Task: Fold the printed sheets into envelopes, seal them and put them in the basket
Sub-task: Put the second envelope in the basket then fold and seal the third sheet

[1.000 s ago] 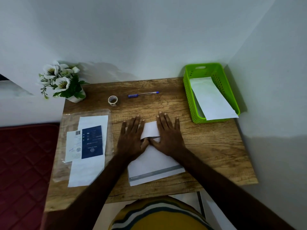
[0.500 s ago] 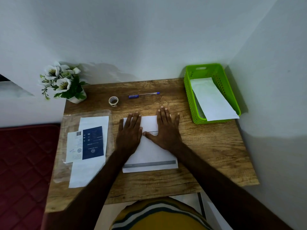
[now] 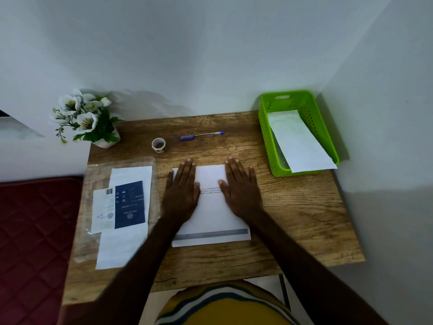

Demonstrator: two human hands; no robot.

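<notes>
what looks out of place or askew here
The white envelope in the green basket lies at a slant, its near end sticking out over the front rim. Nothing else stands out.

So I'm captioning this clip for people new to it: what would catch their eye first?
Probably the bright green basket at the table's far right corner, a white envelope sticking out of it. Then the left hand and right hand, pressed flat on a white sheet at the table's middle.
</notes>
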